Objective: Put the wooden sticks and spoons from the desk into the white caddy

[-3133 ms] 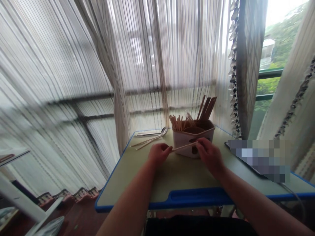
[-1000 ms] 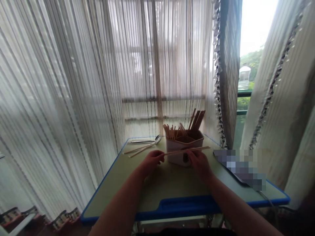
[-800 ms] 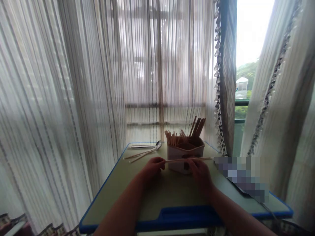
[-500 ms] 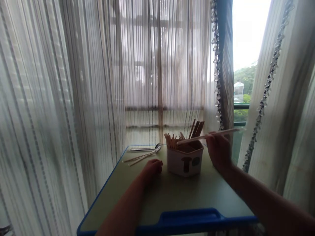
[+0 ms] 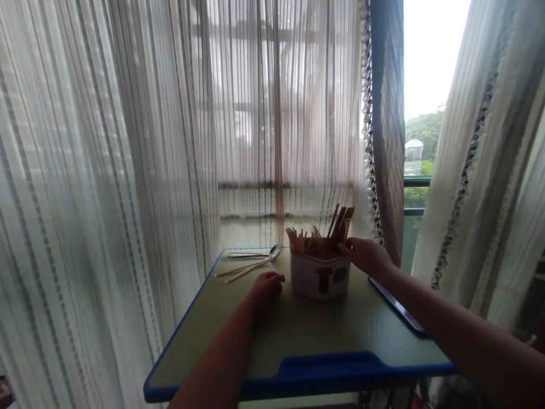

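Observation:
A white holder (image 5: 306, 281) with a brown mushroom-shaped print stands on the table, sticks rising from its compartments. Thin light sticks (image 5: 298, 241) fill its left side, and dark chopsticks (image 5: 339, 221) stand at the back right. At the right rim, the fingers of my right hand (image 5: 367, 255) are closed around the lower part of a pale chopstick (image 5: 347, 227), now upright beside the dark ones; its lower end is hidden. My left hand (image 5: 266, 287) rests on the table left of the holder, fingers curled in and nothing visible in them.
Left of the holder lie a slotted spoon (image 5: 275, 251), more metal utensils (image 5: 244, 255) and two thin chopsticks (image 5: 240, 274). A flat dark-edged device (image 5: 398, 307) lies partly under my right forearm. The table has a blue edge (image 5: 340, 363); curtains (image 5: 170, 142) hang behind it.
My right hand has moved left and down to the holder's right rim. The pale chopstick has gone from nearly level above the holder to upright in it. My left hand stays put.

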Demonstrator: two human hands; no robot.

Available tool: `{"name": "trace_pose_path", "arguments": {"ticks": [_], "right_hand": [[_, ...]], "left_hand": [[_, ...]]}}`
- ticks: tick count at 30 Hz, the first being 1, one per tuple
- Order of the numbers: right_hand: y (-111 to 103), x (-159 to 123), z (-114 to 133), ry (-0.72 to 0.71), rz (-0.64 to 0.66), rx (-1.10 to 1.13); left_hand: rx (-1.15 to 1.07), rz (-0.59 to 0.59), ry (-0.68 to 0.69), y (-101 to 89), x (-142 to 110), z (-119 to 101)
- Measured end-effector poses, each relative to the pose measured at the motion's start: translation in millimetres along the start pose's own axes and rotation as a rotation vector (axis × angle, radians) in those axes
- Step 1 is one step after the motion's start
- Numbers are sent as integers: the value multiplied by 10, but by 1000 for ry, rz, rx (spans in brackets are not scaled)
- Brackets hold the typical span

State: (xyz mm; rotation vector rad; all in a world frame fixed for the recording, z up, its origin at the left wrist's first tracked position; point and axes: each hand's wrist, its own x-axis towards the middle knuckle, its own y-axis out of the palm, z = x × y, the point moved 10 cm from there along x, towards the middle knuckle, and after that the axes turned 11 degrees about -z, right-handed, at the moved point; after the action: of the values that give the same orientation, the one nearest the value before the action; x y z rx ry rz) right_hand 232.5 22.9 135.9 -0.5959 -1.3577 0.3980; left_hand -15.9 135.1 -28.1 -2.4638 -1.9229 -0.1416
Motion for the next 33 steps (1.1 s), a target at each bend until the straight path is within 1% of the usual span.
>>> {"name": "trace_pose_path", "arguments": {"ticks": [2,4,7,9,10,11,13,14,15,17,19,20,21,23,25,27,30,33], "right_hand": [[67,-56,-4,33,0,57],[46,-114,1,76,-55,116],[-66,-260,112,127,-164,188],[-135,-403,242,164,-224,213],[-159,-482,314,182,-249,220],[-156,-559,397,186,-254,229],[-104,-697,570,157,-237,250],[-68,-759,653,124,-229,266],[-31,-817,740,73,-224,289],[60,-932,943,-80,-188,361],[212,-1063,1172,-257,-59,446],[300,-1128,1270,-324,31,481],[383,-1179,1333,-356,115,503],[518,-1218,1363,-327,241,512],[607,-1210,1323,-257,317,502],[663,-1213,1285,-216,378,492],[675,-1248,1262,-213,429,488],[640,-1293,1270,-232,445,495]], "left_hand": [[21,-12,20,-13,-7,-20],[163,-82,94,-91,-10,-82],[581,-247,326,-236,-49,-305],[854,-387,455,-328,-100,-454],[964,-460,468,-388,-117,-491],[1059,-525,441,-457,-124,-497],[1202,-610,319,-592,-123,-447],[1247,-627,253,-643,-120,-407],[1278,-632,201,-675,-118,-371],[1317,-619,149,-694,-111,-324],[1338,-573,115,-676,-94,-276],[1344,-545,99,-664,-86,-253],[1345,-524,85,-655,-80,-237],[1342,-514,79,-647,-79,-237],[1345,-549,97,-658,-86,-271],[1372,-583,95,-682,-89,-277],[1425,-553,18,-701,-75,-181],[1441,-539,31,-670,-93,-185]]}}
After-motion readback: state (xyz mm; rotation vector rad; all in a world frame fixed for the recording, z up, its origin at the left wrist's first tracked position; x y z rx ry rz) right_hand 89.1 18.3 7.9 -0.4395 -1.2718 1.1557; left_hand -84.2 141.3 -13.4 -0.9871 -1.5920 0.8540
